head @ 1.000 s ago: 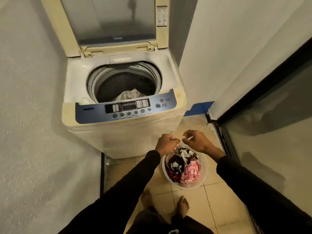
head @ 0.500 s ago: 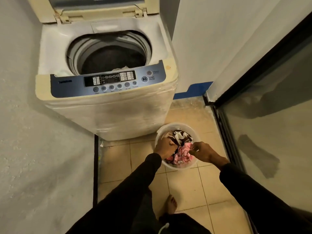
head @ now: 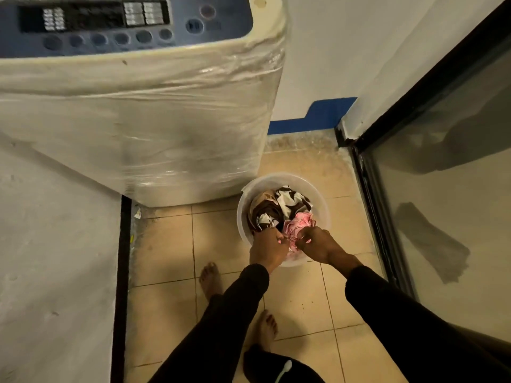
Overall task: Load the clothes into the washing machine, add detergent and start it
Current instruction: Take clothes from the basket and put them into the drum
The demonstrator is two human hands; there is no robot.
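Clothes [head: 279, 210] loading step: your left hand [head: 267, 249] and right hand [head: 318, 244], grips pinching the pink garment [head: 300, 223] in the basin [head: 323, 214]; next, lift toward the washing machine [head: 143, 106].

Long black sleeves [head: 221, 313], dark trousers [head: 279, 366] with white drawstring [head: 283, 370], bare feet [head: 210, 280].
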